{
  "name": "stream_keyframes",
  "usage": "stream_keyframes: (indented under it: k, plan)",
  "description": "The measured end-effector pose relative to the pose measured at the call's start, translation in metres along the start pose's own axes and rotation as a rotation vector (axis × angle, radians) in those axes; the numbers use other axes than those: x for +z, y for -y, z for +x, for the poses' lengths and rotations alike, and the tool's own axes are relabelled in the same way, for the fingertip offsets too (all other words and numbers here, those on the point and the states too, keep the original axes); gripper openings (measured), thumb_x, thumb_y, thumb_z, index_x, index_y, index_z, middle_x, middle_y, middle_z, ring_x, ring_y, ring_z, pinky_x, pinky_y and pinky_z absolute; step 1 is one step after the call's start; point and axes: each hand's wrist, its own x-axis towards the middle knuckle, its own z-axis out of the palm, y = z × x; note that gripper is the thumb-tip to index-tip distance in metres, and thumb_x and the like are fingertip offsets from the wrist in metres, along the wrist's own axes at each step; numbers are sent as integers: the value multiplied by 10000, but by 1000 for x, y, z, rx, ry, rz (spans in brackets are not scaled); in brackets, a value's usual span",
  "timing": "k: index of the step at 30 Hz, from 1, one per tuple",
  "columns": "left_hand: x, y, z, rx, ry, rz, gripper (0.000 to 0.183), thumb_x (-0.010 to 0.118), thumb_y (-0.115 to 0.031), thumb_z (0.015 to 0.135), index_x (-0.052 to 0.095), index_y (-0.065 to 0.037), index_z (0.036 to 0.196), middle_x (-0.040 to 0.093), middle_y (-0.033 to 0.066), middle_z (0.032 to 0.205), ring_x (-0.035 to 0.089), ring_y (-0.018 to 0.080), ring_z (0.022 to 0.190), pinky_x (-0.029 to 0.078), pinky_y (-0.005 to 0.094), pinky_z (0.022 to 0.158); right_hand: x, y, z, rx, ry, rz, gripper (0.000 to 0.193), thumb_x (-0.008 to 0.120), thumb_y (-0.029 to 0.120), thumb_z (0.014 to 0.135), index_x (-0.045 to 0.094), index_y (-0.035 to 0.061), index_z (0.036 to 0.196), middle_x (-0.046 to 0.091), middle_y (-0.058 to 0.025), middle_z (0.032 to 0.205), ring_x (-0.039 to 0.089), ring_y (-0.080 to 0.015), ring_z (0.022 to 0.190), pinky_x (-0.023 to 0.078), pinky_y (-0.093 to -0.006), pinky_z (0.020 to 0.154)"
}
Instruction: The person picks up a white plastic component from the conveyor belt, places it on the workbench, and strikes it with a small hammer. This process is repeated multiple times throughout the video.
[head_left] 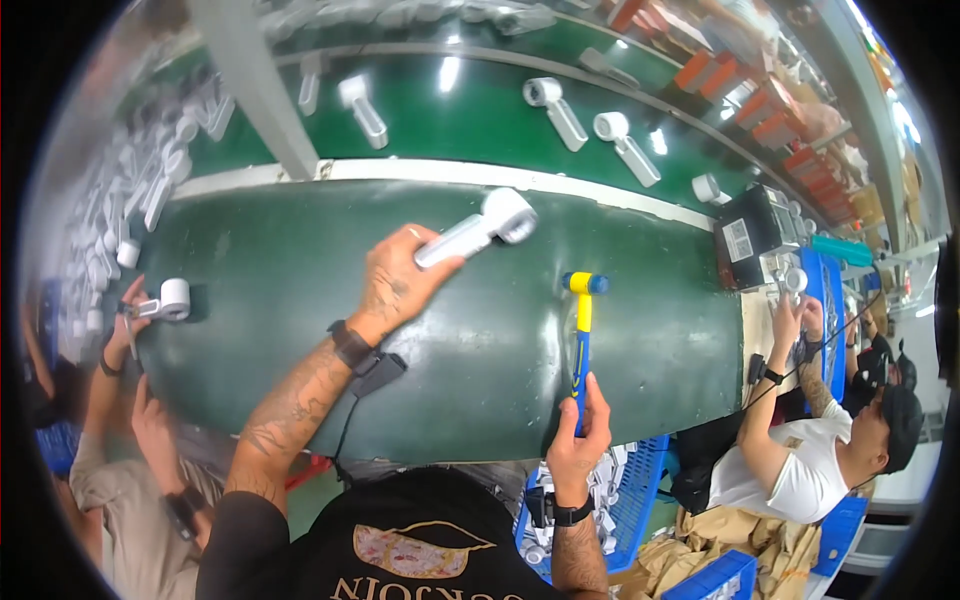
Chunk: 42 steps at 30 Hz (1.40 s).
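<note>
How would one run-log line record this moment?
left hand: holds white ring-headed part | right hand: holds yellow-blue mallet | part, mallet: apart

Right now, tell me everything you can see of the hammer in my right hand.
The hammer has a short cylindrical head, yellow in the middle with dark blue ends that look like plastic or rubber. Its upper handle is yellow, the lower part blue with yellow accents. It points away from you, head farthest, over the green work surface. Your right hand grips the lower handle, hiding its end. Whether the head touches the surface is unclear.
</note>
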Motion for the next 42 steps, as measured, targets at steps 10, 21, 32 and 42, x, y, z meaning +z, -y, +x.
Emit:
stream_keyframes:
  k: [10, 21, 32, 42]
  plan:
    - [57, -6, 162, 385, -308, 259, 600, 824, -265, 964, 608, -48, 1480, 648, 182, 1293, 649, 403, 1240, 534, 472, 1063, 2, -1, 1, 10, -119, 74, 468, 746, -13, 995, 672, -21, 1457, 760, -143, 1049, 721, -214, 814, 579, -320, 745]
    - [255, -147, 241, 135, 510, 480, 820, 436, -804, 1042, 567, -200, 1581, 722, 223, 1418, 603, 400, 1442, 484, 520, 1185, 3, 11, 6, 58, -88, 115, 506, 791, -18, 953, 686, 22, 1446, 718, -156, 913, 700, -285, 721, 562, -339, 672]
    - [148, -102, 172, 696, 303, 130, 299, 687, -175, 1047, 681, -91, 1334, 741, 184, 1299, 679, 453, 1263, 514, 509, 1092, 0, 7, -1, 12, -119, 148, 509, 783, -9, 968, 671, 26, 1463, 740, -163, 958, 708, -288, 731, 567, -347, 668]
    - [-4, -28, -20, 516, 488, -44, 333, 779, -148, 1000, 708, -16, 1298, 738, 168, 1197, 695, 376, 1100, 567, 467, 976, -2, 12, -3, -7, -60, 54, 457, 728, 2, 1009, 662, -42, 1459, 766, -232, 1309, 777, -278, 1070, 605, -359, 936]
